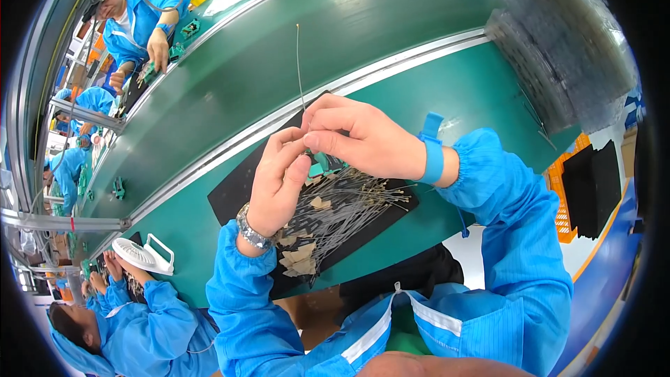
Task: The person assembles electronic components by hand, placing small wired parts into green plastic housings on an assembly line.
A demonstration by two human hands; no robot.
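Close together above a black mat (234,186), both my hands work at a thin grey cable (300,66) that stands up from between the fingertips, with a small tip at its top. My right hand (366,138) pinches it, a blue band around the wrist. My left hand (276,185) is closed at the same spot, thumb and fingers bent; its exact hold is partly hidden. Beneath them lies a pile of similar thin cables (349,220) with tan paper-like pieces (300,260) among them. A green circuit board (322,165) shows partly under my right hand.
Beyond the metal rail runs a green conveyor belt (377,17) carrying small green boards (118,187). Stacked clear plastic trays (558,56) stand at the right, above an orange crate (560,199). A white fan-like device (143,255) sits at left. Co-workers in blue (143,17) work nearby.
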